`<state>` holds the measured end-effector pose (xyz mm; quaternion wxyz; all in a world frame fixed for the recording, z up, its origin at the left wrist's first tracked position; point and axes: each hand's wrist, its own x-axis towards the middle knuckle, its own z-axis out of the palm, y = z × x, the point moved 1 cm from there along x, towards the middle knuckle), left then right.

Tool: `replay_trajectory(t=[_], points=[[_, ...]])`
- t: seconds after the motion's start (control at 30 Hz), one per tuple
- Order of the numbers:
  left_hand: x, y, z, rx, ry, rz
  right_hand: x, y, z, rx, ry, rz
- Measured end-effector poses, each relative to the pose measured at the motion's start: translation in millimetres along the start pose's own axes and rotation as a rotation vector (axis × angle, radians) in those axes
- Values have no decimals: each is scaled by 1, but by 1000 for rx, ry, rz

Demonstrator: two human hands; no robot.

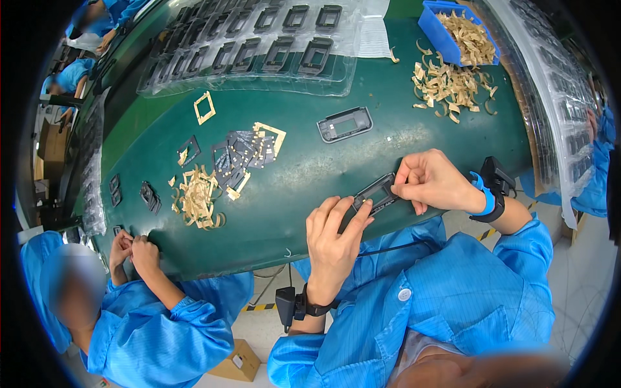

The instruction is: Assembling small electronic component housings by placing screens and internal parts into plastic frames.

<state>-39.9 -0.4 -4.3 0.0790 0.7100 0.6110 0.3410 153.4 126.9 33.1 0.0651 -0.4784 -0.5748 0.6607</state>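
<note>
A black rectangular plastic frame (384,202) with an opening in its middle lies tilted at the table's near edge. The fingers of my left hand (331,242) grip its left end. At its right end, my right hand (432,184) is closed, thumb and forefinger pinched against the frame; anything between those fingertips is hidden. A second black frame (345,125), somewhat like it, rests on the green table (284,220) farther away, near the middle.
Clear trays of black frames (314,57) fill the far left. A blue bin (440,32) of curled tan strips stands far right, with a loose pile (449,87) before it. Dark flat pieces (242,155) and tan scraps (197,197) lie left. A co-worker's hands (139,253) work there.
</note>
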Motion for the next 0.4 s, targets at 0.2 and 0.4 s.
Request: replay_trajectory(t=[0.2, 0.4], points=[[0, 0, -1, 1, -12, 0, 0, 3, 1, -18, 22, -29], [2, 1, -3, 27, -49, 16, 0, 4, 2, -27, 39, -21]])
